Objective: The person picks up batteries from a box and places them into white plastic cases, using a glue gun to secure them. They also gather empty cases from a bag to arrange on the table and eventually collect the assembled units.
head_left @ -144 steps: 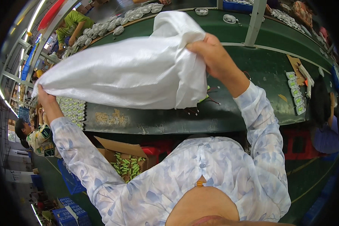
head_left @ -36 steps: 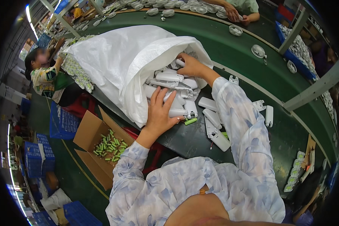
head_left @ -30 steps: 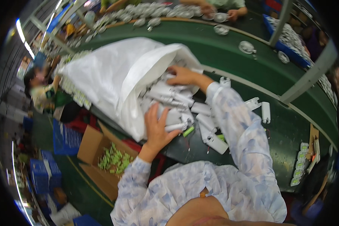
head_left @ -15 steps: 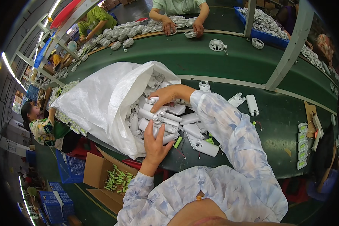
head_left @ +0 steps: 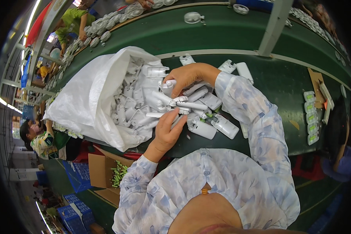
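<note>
White plastic casings [head_left: 201, 128] spill from the mouth of a large white woven sack [head_left: 80, 97] onto the green work table. My right hand [head_left: 191, 77] reaches over the heap from the right, its fingers and thumb curled round a white plastic casing [head_left: 167, 88] at the sack's mouth. Lower down, my left hand [head_left: 168, 132] has its fingers stretched out and apart, the tips touching the near side of the heap. More casings [head_left: 134, 97] lie jumbled inside the sack. A few green cylindrical cells [head_left: 209, 115] show among the spilled casings.
A green conveyor belt [head_left: 222, 35] runs behind the table, carrying a white fan part [head_left: 193, 17]. A metal post [head_left: 275, 29] rises on the right. Several green-and-white pieces [head_left: 311, 117] line the right edge. Below left stands a cardboard box [head_left: 99, 171] of green cells.
My hands have drawn casings out toward the right, and the heap outside the sack has spread. The sack's mouth gapes wider. The whole view has shifted.
</note>
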`<action>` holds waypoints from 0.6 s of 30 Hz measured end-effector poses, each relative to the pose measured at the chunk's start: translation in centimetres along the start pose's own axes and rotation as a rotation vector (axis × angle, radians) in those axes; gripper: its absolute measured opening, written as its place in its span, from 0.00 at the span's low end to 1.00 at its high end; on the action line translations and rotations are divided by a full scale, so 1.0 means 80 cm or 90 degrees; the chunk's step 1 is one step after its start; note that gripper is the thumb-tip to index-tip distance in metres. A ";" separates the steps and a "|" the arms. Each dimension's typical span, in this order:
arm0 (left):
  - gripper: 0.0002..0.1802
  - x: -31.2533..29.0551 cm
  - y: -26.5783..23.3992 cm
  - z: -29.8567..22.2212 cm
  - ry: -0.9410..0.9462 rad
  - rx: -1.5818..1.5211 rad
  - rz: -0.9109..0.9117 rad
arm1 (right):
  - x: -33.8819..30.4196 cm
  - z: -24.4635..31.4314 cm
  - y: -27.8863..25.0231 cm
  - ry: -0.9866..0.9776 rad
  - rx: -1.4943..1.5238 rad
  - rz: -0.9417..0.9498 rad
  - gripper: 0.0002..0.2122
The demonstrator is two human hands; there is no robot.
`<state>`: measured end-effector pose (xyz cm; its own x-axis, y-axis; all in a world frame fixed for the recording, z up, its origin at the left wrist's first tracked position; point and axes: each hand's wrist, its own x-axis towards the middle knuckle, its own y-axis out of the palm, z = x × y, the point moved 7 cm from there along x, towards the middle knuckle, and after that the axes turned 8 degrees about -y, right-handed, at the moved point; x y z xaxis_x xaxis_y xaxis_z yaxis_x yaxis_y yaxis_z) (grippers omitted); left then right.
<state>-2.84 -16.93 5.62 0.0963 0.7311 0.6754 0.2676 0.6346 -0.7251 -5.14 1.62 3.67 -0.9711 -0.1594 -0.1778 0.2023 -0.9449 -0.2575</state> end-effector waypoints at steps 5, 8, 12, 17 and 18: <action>0.22 0.039 0.037 -0.056 0.104 -0.140 0.106 | -0.108 -0.008 -0.014 0.005 -0.152 -0.084 0.30; 0.21 0.069 0.052 -0.097 0.185 -0.219 0.130 | -0.189 -0.018 -0.019 0.047 -0.126 -0.135 0.26; 0.19 0.113 0.082 -0.152 0.284 -0.303 0.148 | -0.300 -0.019 -0.025 0.071 -0.176 -0.293 0.24; 0.20 0.160 0.143 -0.207 0.345 -0.413 0.207 | -0.422 -0.063 -0.019 0.160 -0.178 -0.529 0.24; 0.19 0.169 0.159 -0.222 0.358 -0.435 0.201 | -0.452 -0.071 -0.014 0.143 -0.151 -0.622 0.24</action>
<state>18.90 -3.39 7.90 0.6621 0.5020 0.5564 0.6379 0.0122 -0.7700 30.49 10.09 5.03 -0.6834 0.7288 0.0426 -0.6194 -0.5480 -0.5621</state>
